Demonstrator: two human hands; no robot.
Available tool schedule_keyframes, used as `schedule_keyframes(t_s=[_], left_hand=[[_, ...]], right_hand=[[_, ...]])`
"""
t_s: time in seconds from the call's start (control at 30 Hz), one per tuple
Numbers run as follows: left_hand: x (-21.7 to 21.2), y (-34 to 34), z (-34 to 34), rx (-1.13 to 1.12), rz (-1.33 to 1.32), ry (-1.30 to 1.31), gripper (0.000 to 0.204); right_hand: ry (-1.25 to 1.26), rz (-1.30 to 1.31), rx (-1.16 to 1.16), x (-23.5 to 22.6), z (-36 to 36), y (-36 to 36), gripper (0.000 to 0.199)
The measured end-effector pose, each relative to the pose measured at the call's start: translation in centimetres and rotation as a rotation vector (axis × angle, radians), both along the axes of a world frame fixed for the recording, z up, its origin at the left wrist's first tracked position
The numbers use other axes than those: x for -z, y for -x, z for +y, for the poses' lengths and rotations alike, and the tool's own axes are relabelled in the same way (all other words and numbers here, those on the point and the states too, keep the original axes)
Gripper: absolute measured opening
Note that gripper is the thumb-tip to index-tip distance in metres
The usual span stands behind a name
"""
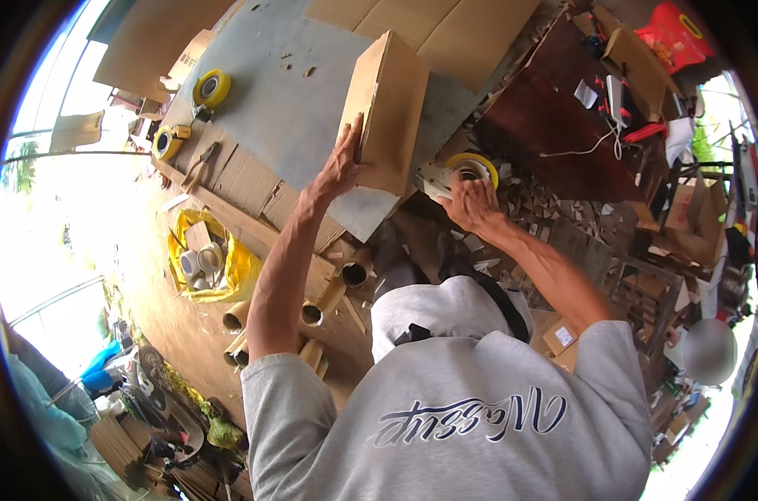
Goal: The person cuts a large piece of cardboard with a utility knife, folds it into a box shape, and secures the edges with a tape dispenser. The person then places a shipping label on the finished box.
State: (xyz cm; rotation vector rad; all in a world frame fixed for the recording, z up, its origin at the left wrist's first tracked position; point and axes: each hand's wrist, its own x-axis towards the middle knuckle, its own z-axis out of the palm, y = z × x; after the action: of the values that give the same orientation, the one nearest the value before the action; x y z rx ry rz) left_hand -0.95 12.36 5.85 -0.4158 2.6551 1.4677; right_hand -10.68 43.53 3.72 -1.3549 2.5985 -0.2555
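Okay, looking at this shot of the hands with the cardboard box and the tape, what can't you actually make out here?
Head view only:
- Far side of the cardboard box: turned away from the camera.
- Left hand palm: pressed flat against the box.
- Tape dispenser: its lower part is covered by the right hand, so the grip is unclear.
- Where tape meets box: hidden behind the box edge.
- Items in the yellow bag: too small and warped by the fisheye.

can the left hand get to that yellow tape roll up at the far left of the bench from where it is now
Probably not right now. The left hand is pressed flat against the upright cardboard box, while the yellow tape roll lies well off to its left; the grey bench top between them looks bare.
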Motion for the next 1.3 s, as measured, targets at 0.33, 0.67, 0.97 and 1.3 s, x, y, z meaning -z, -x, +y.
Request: schedule_keyframes(t_s=[0.33, 0.67, 0.97, 1.3], left_hand=[[2.3, -0.1, 1.0, -0.047, 0.057, 0.175, 0.115], [2.9, -1.0, 0.6, -0.094, 0.064, 0.091, 0.104], [13.9, -7.1, -0.1, -1.19, -0.249, -1.252, 0.037], [2.7, 0.1, 0.4, -1.489, 0.426, -0.919, 0.028]], right_hand=[[-0.029, 0.253, 0.02, -0.8, -5.3, -2.5, 0.07], [-0.243, 0.024, 0.707, -1.2, -2.9, 4.3, 0.028], [0.001, -0.223, 0.996, -0.3, 3.4, -0.3, 0.091], [0.357, -0.587, 0.755, -3.0, 0.8, -2.6, 0.075]])
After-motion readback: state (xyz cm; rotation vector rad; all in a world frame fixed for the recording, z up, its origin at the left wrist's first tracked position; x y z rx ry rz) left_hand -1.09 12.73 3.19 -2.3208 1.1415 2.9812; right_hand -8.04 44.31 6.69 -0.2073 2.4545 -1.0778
